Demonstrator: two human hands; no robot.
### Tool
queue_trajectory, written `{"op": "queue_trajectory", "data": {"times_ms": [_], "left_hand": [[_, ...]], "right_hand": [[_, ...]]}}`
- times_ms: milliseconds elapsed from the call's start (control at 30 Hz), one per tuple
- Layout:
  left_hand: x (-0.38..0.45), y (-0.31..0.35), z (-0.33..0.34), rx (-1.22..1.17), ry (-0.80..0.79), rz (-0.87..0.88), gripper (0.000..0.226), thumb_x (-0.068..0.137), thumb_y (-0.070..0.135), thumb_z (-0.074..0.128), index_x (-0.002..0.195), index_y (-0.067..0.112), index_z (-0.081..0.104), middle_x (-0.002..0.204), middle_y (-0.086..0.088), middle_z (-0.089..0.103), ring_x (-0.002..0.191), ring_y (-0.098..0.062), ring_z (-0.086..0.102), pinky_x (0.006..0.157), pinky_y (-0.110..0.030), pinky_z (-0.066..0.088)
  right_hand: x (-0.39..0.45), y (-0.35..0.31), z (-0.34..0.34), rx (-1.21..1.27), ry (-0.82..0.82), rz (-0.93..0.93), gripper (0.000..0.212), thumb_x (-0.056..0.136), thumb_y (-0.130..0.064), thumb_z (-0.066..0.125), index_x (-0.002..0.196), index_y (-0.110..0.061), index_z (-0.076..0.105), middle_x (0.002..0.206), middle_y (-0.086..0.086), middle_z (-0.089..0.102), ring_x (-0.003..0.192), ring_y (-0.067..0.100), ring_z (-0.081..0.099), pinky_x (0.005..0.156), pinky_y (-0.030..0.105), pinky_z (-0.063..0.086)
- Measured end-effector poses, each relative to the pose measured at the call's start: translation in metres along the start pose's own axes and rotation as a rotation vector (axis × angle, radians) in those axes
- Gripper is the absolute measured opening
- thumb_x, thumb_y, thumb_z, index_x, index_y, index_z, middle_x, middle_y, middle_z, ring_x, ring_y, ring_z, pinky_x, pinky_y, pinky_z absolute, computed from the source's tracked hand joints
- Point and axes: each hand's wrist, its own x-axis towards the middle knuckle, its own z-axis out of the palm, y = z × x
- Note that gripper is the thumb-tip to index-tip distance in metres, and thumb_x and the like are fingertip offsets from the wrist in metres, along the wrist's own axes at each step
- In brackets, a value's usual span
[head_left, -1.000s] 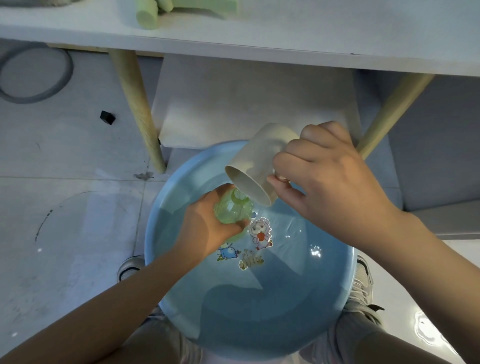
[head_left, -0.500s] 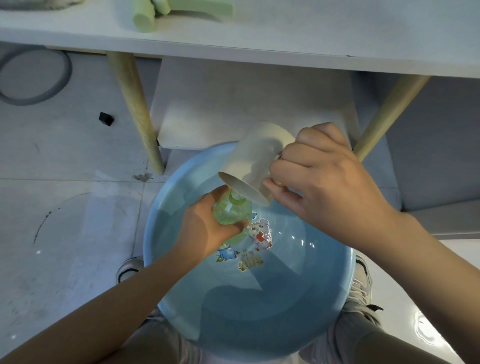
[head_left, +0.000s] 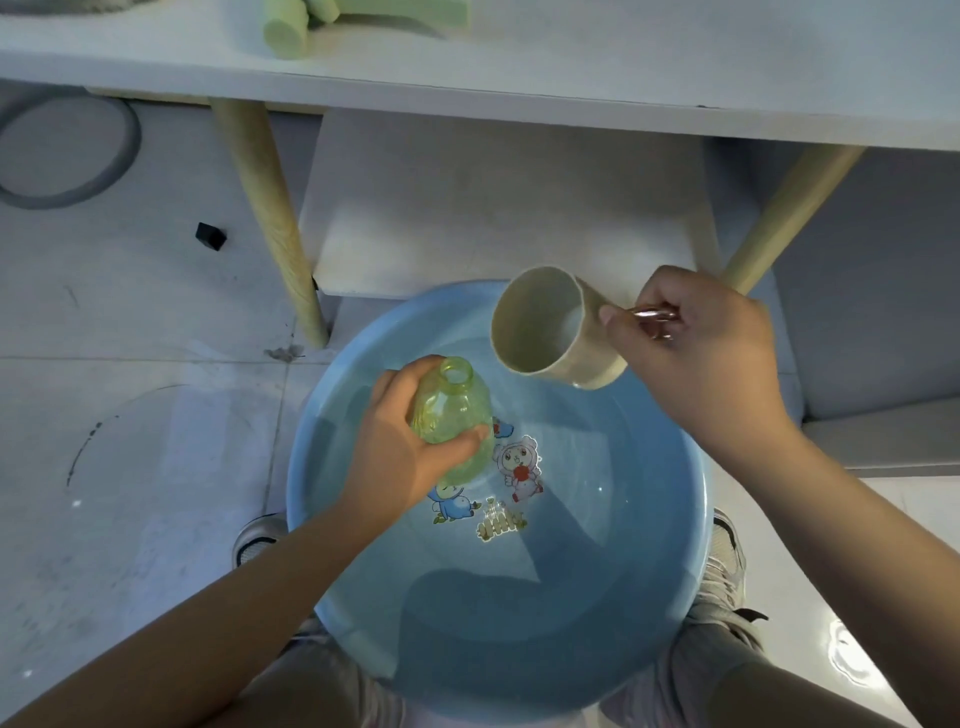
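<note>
- We are working over the blue basin (head_left: 571, 623). It fills the middle and bottom of the frame and has some water in it, with cartoon pictures on its floor.
- Our left hand (head_left: 395, 462) has a closed grip. The fingers and thumb curl round the belly of the green bottle (head_left: 452, 410).
- The bottle is in the middle of the frame, above the water. Its open mouth points toward the top of the frame.
- Our right hand (head_left: 701, 353) has a tight grip too. It pinches the shiny handle of the cream cup (head_left: 545, 332), which is right of the middle and a bit higher in the frame than the bottle.
- The cup is tipped on its side, with its mouth facing left. It is near the bottle, but they do not touch. We cannot tell if there is water in the cup.
- We think the job is to pour from the cup into the bottle.
- To do it well, we should bring the low edge of the cup right over the small mouth of the bottle.
- The mouth is narrow, so we should tip slowly and let a thin stream run.
- We should hold the bottle straight up, so the water does not run back out.
- Both things should be over the basin, so spills land there and not on the floor.
</note>
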Motion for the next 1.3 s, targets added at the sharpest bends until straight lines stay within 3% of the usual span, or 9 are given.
{"op": "queue_trajectory", "data": {"times_ms": [167, 400, 500, 600, 767, 867, 967, 1133, 1300], "left_hand": [[-0.003, -0.008, -0.002, 0.013, -0.011, -0.007, 0.066, 0.063, 0.035, 0.080, 0.121, 0.039, 0.050, 0.119, 0.007, 0.047, 0.112, -0.005, 0.051, 0.100, -0.035, 0.047], [-0.002, -0.010, -0.008, -0.002, 0.005, -0.046, 0.060, 0.074, 0.028, 0.080, 0.108, 0.055, 0.040, 0.108, 0.024, 0.055, 0.103, 0.008, 0.051, 0.091, -0.026, 0.045], [-0.003, -0.013, -0.010, -0.014, -0.001, -0.053, 0.058, 0.074, 0.034, 0.077, 0.113, 0.052, 0.039, 0.108, 0.022, 0.057, 0.104, 0.000, 0.055, 0.092, -0.030, 0.048], [-0.004, -0.014, -0.008, -0.013, -0.024, -0.037, 0.060, 0.074, 0.038, 0.074, 0.124, 0.040, 0.040, 0.114, 0.012, 0.060, 0.108, -0.010, 0.057, 0.095, -0.037, 0.050], [-0.005, -0.015, -0.007, 0.018, -0.026, -0.030, 0.068, 0.072, 0.037, 0.079, 0.126, 0.043, 0.038, 0.115, 0.017, 0.058, 0.107, -0.005, 0.057, 0.094, -0.035, 0.051], [-0.004, -0.017, -0.006, 0.047, -0.027, -0.049, 0.078, 0.067, 0.034, 0.083, 0.133, 0.039, 0.040, 0.115, 0.014, 0.059, 0.105, -0.007, 0.058, 0.095, -0.034, 0.050], [-0.004, -0.021, -0.006, 0.056, -0.012, -0.058, 0.076, 0.062, 0.041, 0.086, 0.125, 0.045, 0.044, 0.112, 0.015, 0.063, 0.106, -0.009, 0.060, 0.094, -0.038, 0.051], [-0.004, -0.023, -0.008, 0.054, 0.038, -0.062, 0.065, 0.062, 0.041, 0.086, 0.111, 0.054, 0.045, 0.109, 0.018, 0.064, 0.105, -0.007, 0.060, 0.095, -0.036, 0.050], [-0.003, -0.022, -0.009, 0.035, 0.071, -0.048, 0.063, 0.064, 0.037, 0.085, 0.112, 0.050, 0.047, 0.108, 0.018, 0.063, 0.103, -0.006, 0.060, 0.093, -0.035, 0.051]], "right_hand": [[-0.008, 0.035, 0.031, -0.311, -0.138, -0.073, 0.025, 0.079, -0.020, 0.066, 0.062, -0.008, 0.052, 0.056, 0.010, 0.058, 0.057, 0.032, 0.056, 0.054, 0.029, 0.035], [-0.027, 0.057, 0.075, -0.542, -0.334, -0.185, 0.031, 0.048, -0.007, 0.084, 0.051, -0.007, 0.053, 0.043, 0.007, 0.050, 0.040, 0.027, 0.050, 0.049, 0.026, 0.041], [-0.028, 0.059, 0.089, -0.549, -0.384, -0.172, 0.032, 0.044, -0.006, 0.087, 0.052, -0.007, 0.056, 0.043, 0.008, 0.052, 0.041, 0.027, 0.053, 0.050, 0.026, 0.043], [-0.030, 0.062, 0.097, -0.527, -0.430, -0.165, 0.026, 0.051, -0.005, 0.084, 0.055, -0.004, 0.058, 0.047, 0.011, 0.055, 0.046, 0.030, 0.056, 0.054, 0.030, 0.045], [-0.031, 0.063, 0.107, -0.527, -0.453, -0.214, 0.031, 0.045, -0.004, 0.085, 0.052, -0.007, 0.056, 0.044, 0.007, 0.052, 0.042, 0.029, 0.053, 0.050, 0.029, 0.043], [-0.026, 0.060, 0.109, -0.546, -0.479, -0.219, 0.011, 0.075, -0.010, 0.069, 0.073, -0.002, 0.062, 0.068, 0.014, 0.062, 0.069, 0.033, 0.059, 0.069, 0.033, 0.039], [-0.019, 0.059, 0.106, -0.492, -0.548, -0.121, 0.016, 0.090, -0.019, 0.050, 0.090, -0.007, 0.059, 0.090, 0.012, 0.063, 0.090, 0.031, 0.056, 0.075, 0.031, 0.031], [-0.009, 0.070, 0.096, -0.222, -0.586, 0.284, 0.037, 0.087, -0.030, 0.058, 0.059, -0.016, 0.039, 0.064, 0.001, 0.047, 0.064, 0.019, 0.045, 0.051, 0.029, 0.029], [-0.024, 0.085, 0.082, 0.162, -0.477, 0.585, 0.028, 0.080, -0.017, 0.064, 0.062, -0.006, 0.045, 0.062, 0.005, 0.037, 0.060, 0.014, 0.033, 0.052, 0.026, 0.028]]}}
